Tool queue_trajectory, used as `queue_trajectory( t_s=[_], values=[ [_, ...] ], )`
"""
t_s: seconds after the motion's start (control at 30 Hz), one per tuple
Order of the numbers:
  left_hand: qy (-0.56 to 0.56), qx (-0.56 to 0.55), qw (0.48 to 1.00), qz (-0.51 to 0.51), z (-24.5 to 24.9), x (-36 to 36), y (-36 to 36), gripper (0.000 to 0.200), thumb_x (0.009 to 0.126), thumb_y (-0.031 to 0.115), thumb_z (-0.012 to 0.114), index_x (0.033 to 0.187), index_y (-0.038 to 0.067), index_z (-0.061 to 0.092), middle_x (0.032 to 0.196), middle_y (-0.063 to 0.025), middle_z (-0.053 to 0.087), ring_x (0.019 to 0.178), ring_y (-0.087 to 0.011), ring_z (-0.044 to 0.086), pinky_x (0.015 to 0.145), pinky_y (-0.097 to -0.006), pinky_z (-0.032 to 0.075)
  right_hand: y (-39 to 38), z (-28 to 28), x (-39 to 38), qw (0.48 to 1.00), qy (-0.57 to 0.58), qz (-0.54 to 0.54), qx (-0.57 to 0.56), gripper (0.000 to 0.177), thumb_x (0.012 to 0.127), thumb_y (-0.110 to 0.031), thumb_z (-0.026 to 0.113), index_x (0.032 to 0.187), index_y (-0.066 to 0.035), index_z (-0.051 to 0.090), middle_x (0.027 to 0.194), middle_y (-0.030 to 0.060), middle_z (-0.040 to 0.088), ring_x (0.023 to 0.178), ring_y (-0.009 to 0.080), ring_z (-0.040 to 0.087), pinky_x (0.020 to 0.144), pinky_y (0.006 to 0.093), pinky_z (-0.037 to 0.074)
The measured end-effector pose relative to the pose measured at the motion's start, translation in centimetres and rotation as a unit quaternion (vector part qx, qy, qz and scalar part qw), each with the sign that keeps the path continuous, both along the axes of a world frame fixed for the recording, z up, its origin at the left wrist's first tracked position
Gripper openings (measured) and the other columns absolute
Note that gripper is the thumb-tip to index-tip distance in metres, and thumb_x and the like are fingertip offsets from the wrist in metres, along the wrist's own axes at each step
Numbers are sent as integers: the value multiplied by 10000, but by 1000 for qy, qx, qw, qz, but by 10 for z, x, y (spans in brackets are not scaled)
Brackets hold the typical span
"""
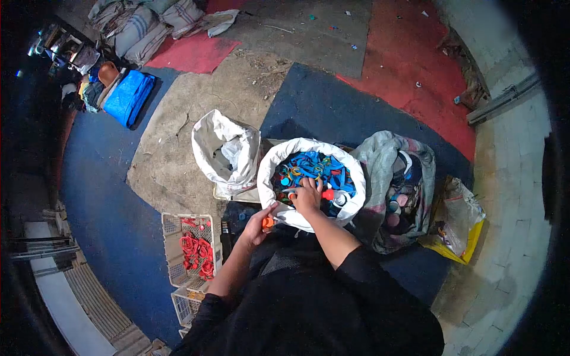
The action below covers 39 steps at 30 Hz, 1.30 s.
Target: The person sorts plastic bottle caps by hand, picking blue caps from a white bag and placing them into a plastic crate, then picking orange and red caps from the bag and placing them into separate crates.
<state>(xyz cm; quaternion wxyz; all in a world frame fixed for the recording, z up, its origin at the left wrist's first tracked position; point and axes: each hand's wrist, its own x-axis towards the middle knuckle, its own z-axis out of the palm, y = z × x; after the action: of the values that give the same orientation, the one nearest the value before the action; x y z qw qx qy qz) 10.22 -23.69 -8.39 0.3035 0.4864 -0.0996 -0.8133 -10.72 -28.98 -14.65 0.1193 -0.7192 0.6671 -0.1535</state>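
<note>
Orange cap (268, 223) sits pinched in the fingers of the left hand (255, 228), which is closed around it just outside the near rim of the white sack (274, 160). The sack stands open on the floor in front of the person, its mouth rolled down, and is filled with mixed plastic pieces (314, 166), mostly blue, with some green, yellow and red among them. The right hand (307, 193) reaches into the sack, palm down, fingers bent into the pieces beside a red cap (328, 194); whether it grips anything I cannot tell.

To the left of the sack stands a second white sack (225, 148), crumpled and open. To the right, touching the first sack, a grey cloth bag (380, 154) holds pale and dark caps. Further right lies a yellow and clear plastic bag (460, 228). By the left arm a white crate (172, 228) holds red plastic rings (196, 249). Well apart, at the upper left, lies a folded blue tarpaulin (130, 95).
</note>
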Motion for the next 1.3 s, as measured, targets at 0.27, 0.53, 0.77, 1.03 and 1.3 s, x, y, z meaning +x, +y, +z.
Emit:
queue_trajectory(
  t_s=[0.27,0.53,0.77,1.03,1.3],
  values=[
    [-17,-24,999,-20,22,-3,-8,206,1008,257,564,1004,66,640,856,-5,617,610,-55,506,436,-196,328,8,12,-8,992,-127,7,-20,105,715,-233,762,711,-135,726,1010,-6,611,1086,207,529,1097,526,215],
    [-39,-56,994,-86,3,-42,-30,175,1009,263,583,962,94,587,834,-6,626,664,-79,624,428,-205,357,13,68,-34,962,-264,53,46,105,789,-116,724,848,-37,686,875,123,657,858,322,671,773,395,529],
    [-25,-43,994,-100,4,-72,-51,182,961,280,624,915,114,564,820,6,590,622,-85,553,423,-204,338,16,79,-42,912,-393,-64,96,96,848,-60,716,872,21,671,946,117,712,835,206,708,685,314,556],
    [-57,-89,986,-128,1,-81,-67,146,945,208,564,856,95,590,781,-10,592,554,-98,529,427,-230,321,24,74,-51,935,-355,-1,-22,134,855,-113,722,900,13,715,982,117,697,879,221,693,751,335,554],
    [-196,-338,887,-247,6,-80,-76,188,867,137,692,744,6,635,641,-21,614,600,-77,547,558,-270,439,32,60,-53,575,-741,-247,241,306,987,-268,602,1195,-45,636,1090,74,669,982,231,650,863,398,532]
  ],
)
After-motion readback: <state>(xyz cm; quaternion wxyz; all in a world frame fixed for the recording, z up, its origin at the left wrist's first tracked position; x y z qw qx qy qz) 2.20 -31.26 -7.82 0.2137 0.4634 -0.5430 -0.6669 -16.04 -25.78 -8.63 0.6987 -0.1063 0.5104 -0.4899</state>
